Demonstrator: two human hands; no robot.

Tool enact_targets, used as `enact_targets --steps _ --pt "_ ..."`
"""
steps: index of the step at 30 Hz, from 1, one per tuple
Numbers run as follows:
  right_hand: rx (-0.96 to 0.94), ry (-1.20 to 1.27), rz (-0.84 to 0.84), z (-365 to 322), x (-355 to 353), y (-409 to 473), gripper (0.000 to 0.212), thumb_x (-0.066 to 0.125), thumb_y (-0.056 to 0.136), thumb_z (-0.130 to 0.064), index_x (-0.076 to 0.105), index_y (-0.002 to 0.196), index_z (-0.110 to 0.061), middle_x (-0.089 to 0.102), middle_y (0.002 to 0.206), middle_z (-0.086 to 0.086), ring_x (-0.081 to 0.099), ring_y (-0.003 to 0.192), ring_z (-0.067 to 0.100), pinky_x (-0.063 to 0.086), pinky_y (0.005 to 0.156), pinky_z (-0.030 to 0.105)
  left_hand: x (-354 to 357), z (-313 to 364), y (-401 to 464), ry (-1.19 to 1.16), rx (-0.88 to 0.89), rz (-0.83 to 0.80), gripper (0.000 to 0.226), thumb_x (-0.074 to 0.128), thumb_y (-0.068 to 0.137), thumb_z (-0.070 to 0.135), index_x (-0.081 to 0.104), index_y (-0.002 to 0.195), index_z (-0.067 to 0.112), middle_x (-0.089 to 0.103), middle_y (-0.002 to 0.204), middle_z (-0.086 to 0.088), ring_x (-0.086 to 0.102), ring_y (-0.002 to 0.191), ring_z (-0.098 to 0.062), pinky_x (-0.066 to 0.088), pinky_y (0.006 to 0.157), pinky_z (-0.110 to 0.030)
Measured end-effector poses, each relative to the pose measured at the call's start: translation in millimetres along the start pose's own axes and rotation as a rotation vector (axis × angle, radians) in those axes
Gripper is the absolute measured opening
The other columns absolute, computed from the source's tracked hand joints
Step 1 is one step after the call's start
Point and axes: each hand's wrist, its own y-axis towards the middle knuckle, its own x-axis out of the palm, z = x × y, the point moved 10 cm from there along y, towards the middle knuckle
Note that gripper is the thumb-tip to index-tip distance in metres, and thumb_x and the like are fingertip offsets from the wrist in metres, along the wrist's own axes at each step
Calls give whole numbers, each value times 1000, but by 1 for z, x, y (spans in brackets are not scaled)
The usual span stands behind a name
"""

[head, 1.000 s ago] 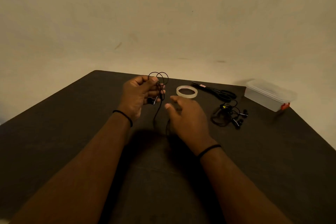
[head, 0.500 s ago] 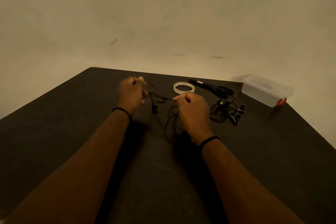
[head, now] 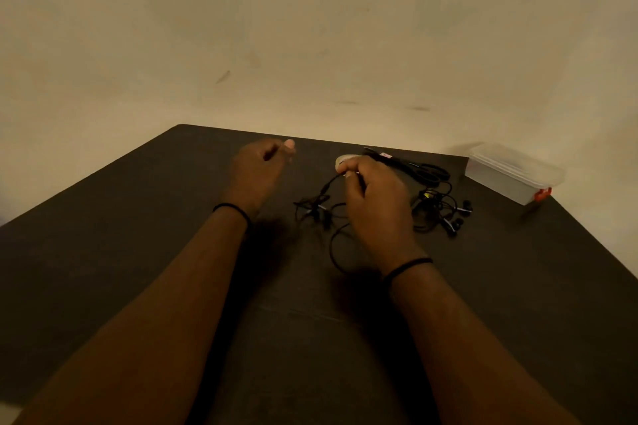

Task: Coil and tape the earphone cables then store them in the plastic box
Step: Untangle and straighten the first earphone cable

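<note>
Dim warm light, soft shadows, motion blur

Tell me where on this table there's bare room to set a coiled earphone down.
Free: the table's left side, outward of the left hand, and the near right stretch below the plastic box. Crowded: the far middle, where the right hand holds a cable beside the tape roll, scissors and tangled earphones.

Black earphone cable (head: 312, 209), loosely tangled on the dark worktop, one end lifted. Second bundle of black earphones (head: 440, 212) heaped further right. Roll of clear tape (head: 343, 159) lying flat, partly hidden. Translucent plastic box (head: 512, 172), lid on, red clasp, near the right edge.
</note>
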Motion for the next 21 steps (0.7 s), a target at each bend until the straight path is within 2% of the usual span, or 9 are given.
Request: enact_targets --steps 2,4,7,11,13,15,16,18,21 --pt "46 36 25 6 -1 -2 21 48 99 -16 65 100 -28 65 105 -8 60 89 4 54 76 30 38 21 -15 -206 23 -324 35 54 94 40 71 98 10 74 91 -5 69 85 -15 54 75 -24" --pt "95 105 83 14 -9 -2 21 47 99 -14 63 97 -27 65 101 -10 56 80 0 49 67 24 66 29 -31 -182 48 -601 34 62 87 38 71 103 10 74 97 -3 69 91 -15 54 80 -24" --pt "203 179 149 30 -18 -3 20 46 99 -15 64 98 -26 60 84 -15 46 61 -3 34 56 16 83 18 -42 -105 4 -793 23 74 81 16 72 103 11 73 100 -1 68 96 -15 55 85 -25" --pt "295 200 248 41 -33 -4 18 48 99 -18 64 98 -25 57 74 -11 45 56 3 36 52 23 74 13 -29 -141 -10 -613 14 69 83 3 73 95 9 74 88 -3 71 82 -13 56 78 -27" --pt "294 94 223 40 -35 -2 16 53 97 -19 62 108 -25 61 87 -4 54 72 8 45 62 29 58 14 -21 -282 -61 -460 15 67 87 11 72 99 6 74 85 -10 71 76 -21 58 76 -37" --pt "190 -207 192 27 -34 -1 32 62 90 -20 58 122 -24 59 110 1 54 100 17 48 83 35 46 15 -18 -422 -130 -344 21 64 90 18 70 104 4 72 84 -13 72 74 -27 59 73 -39" --pt "105 -314 194 17 -32 -3 39 66 86 -19 58 124 -24 57 115 3 51 107 21 46 87 37 43 15 -17 -475 -158 -315 23 63 91 21 69 104 3 71 81 -12 72 74 -28 59 71 -39" --pt "-76 -372 204 -7 -25 -5 39 70 79 -16 62 116 -26 57 111 1 51 104 22 44 83 37 40 15 -16 -505 -192 -298 27 61 93 25 67 103 1 69 75 -5 71 73 -28 58 69 -37" --pt "-215 -353 229 -25 -21 -11 22 70 79 -15 67 97 -26 57 96 -2 51 93 17 38 75 31 43 11 -18 -563 -270 -311 23 63 91 26 67 93 4 70 71 -4 71 66 -24 59 64 -36"
